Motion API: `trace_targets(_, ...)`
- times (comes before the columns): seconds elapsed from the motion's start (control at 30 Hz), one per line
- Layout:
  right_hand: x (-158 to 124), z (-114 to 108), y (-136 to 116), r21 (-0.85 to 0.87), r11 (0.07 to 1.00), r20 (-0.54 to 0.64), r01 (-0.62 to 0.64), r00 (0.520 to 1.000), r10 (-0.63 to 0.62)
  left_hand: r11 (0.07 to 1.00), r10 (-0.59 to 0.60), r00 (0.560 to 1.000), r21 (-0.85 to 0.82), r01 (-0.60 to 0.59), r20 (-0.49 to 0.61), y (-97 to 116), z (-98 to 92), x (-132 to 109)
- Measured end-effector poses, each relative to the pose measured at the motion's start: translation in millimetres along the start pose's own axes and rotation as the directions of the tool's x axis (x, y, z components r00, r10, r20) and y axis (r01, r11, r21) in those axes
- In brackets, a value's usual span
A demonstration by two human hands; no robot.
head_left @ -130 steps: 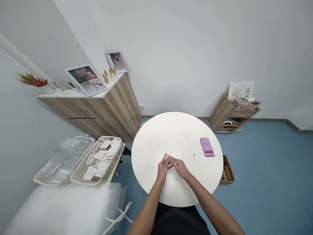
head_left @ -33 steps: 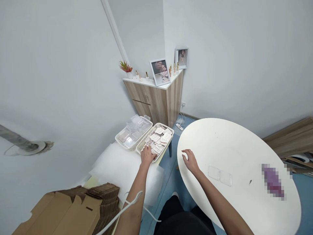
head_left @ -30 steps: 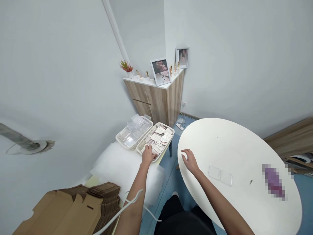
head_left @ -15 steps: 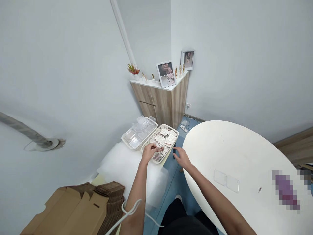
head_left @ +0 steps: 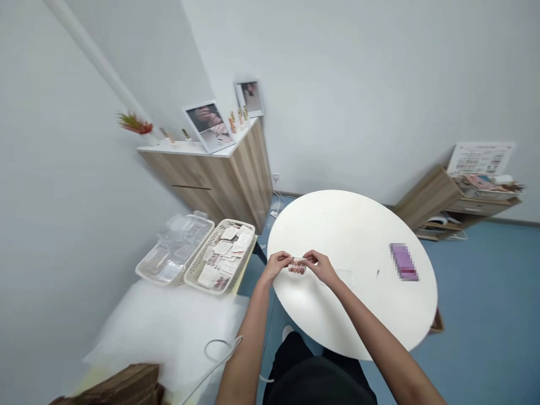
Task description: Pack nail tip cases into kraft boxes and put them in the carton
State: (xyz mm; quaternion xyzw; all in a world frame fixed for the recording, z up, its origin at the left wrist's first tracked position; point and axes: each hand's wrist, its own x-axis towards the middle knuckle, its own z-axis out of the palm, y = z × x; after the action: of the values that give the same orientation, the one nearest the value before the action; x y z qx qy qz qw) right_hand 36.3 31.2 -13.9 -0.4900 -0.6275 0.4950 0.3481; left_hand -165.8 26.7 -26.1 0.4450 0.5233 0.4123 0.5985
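A small sheet of press-on nails (head_left: 297,267), in brownish and pinkish tones, is stretched between my two hands above the left part of the round white table (head_left: 337,214). My left hand (head_left: 277,265) pinches its left edge. At its right edge, my right hand (head_left: 320,266) grips it between thumb and fingers. A clear plastic case (head_left: 343,277) lies opened flat on the table, partly hidden behind my right hand and forearm. To the left, a white basket (head_left: 190,275) holds many more packets with printed white cards.
A second basket (head_left: 145,274) contains clear plastic cases. White foam wrap (head_left: 169,320) and brown cardboard (head_left: 122,385) are at lower left. A purple, pixelated item (head_left: 404,262) and a tiny dark bit (head_left: 378,273) lie on the table. A wooden cabinet (head_left: 248,174) stands behind.
My view has turned right. My left hand has lifted the nail sheet out of the basket and brought it over the table, where my right hand now holds it too.
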Motion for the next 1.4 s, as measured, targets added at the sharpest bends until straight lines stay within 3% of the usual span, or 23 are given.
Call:
trace_targets(0.1,-16,-49,26,0.100,0.984,-0.014,-0.147,0.989,0.149,1.000,-0.015,0.995,0.029,0.012,0.100,-14,55.0,17)
trace_targets(0.2,-32,-82,54,0.165,0.946,-0.067,-0.279,0.954,0.293,0.991,-0.001,0.999,0.137,-0.006,0.048,-36,101.9,27)
trace_targets(0.33,-49,-92,92,0.329,0.843,-0.216,-0.425,0.835,0.505,0.907,0.049,0.983,0.421,0.030,-0.176,-79,138.1,24)
trace_targets(0.37,-52,-89,101,0.364,0.818,-0.244,-0.445,0.802,0.545,0.865,0.079,0.982,0.502,0.018,-0.171,-91,142.2,21)
trace_targets(0.47,-60,-74,120,0.403,0.779,-0.290,-0.480,0.741,0.606,0.710,0.126,0.992,0.701,-0.074,-0.023,-123,146.9,8)
trace_targets(0.63,-63,-52,134,0.367,0.772,-0.305,-0.519,0.717,0.627,0.525,0.031,0.983,0.834,-0.172,0.183,-148,145.0,-5)
trace_targets(0.7,-63,-49,134,0.283,0.793,-0.315,-0.539,0.729,0.608,0.483,0.007,0.976,0.854,-0.194,0.217,-148,144.6,-7)
trace_targets(0.8,-62,-50,132,-0.004,0.828,-0.332,-0.561,0.781,0.528,0.423,-0.020,0.969,0.880,-0.215,0.246,-144,145.7,-10)
trace_targets(0.93,-58,-55,126,-0.368,0.734,-0.332,-0.571,0.818,0.469,0.310,-0.053,0.966,0.923,-0.226,0.254,-138,150.7,-14)
trace_targets(1.07,-54,-57,122,-0.561,0.642,-0.274,-0.523,0.849,0.452,0.190,-0.050,0.971,0.957,-0.220,0.234,-138,157.8,-18)
trace_targets(1.17,-56,-63,124,-0.593,0.646,-0.290,-0.480,0.876,0.385,0.119,-0.007,0.975,0.968,-0.219,0.222,-140,161.2,-19)
trace_targets(1.27,-65,-78,133,-0.506,0.675,-0.411,-0.537,0.838,0.358,0.087,0.017,0.974,0.970,-0.228,0.227,-140,161.7,-19)
trace_targets(1.4,-78,-101,149,-0.291,0.701,-0.527,-0.650,0.721,0.450,0.104,0.023,0.974,0.968,-0.228,0.227,-140,161.5,-18)
